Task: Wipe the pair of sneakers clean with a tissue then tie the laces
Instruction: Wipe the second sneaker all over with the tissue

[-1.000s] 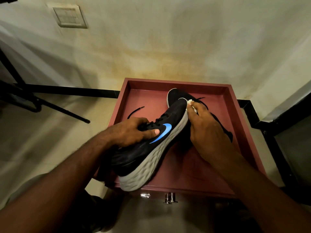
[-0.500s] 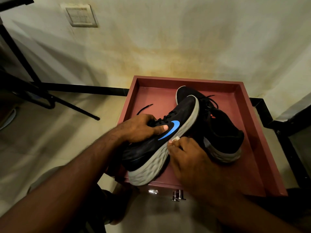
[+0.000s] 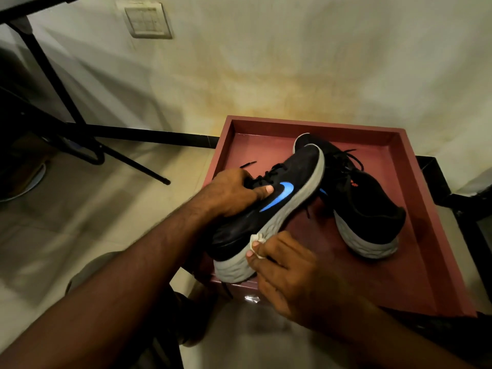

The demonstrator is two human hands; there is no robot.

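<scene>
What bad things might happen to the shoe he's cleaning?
The held sneaker hangs tilted past the tray's near edge, gripped only by the left hand, so it might slip to the floor. The tissue pinched in the right hand is a tiny wad and may tear. Its loose laces could dangle and snag.

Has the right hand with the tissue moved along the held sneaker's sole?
Yes. The right hand slid the tissue from the held sneaker's toe back to its heel.

1 head view: looks forward and steeply down, close over the red tray (image 3: 436, 198), wall (image 3: 292, 62) beyond.
</scene>
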